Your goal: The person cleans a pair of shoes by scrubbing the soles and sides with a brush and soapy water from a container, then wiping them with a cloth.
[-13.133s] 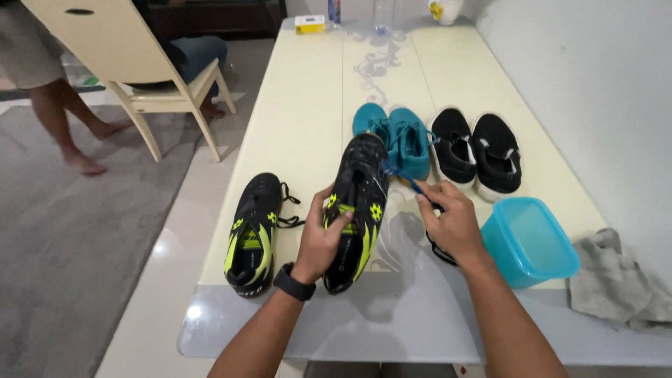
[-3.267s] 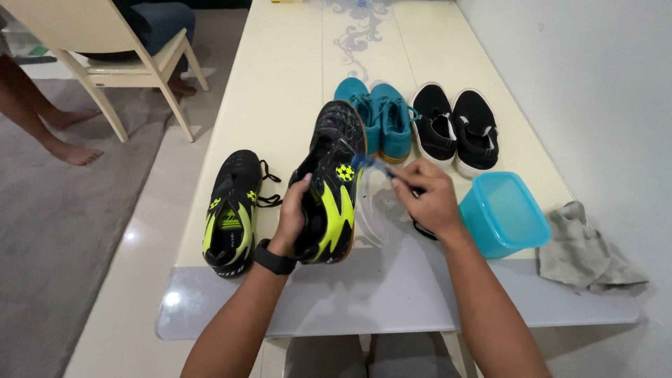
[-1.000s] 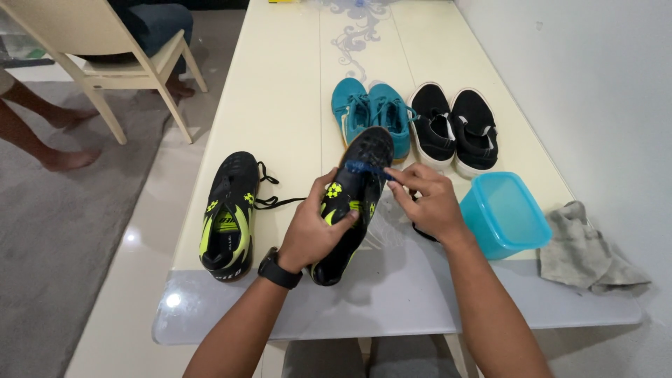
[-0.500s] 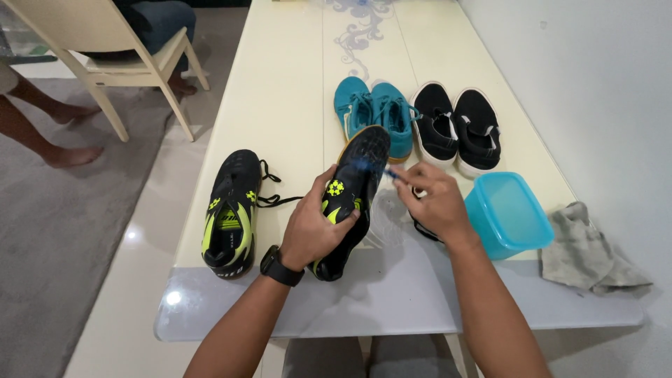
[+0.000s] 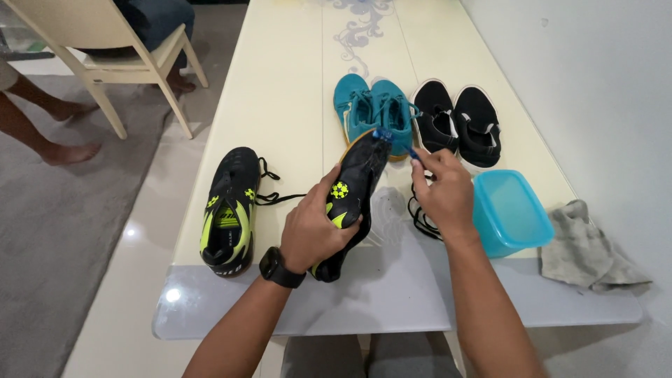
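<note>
Gripping the black shoe [image 5: 353, 199], left hand [image 5: 311, 227]; right hand [image 5: 441, 192] pinches blue brush [image 5: 392, 140] at its toe.

Over the last second the left hand [image 5: 313, 231] rolled the held black and yellow boot [image 5: 348, 199] further onto its edge, so that less of its yellow pattern faced up and its orange-edged toe showed. The right hand [image 5: 442, 194] carried the small blue brush [image 5: 389, 136] from the middle of the boot out to the far toe tip, where its head came to lie against the near end of the teal shoes [image 5: 371, 112]. Thirteen seconds before, the brush had been working along the boot's right side, nearer the laces.
</note>
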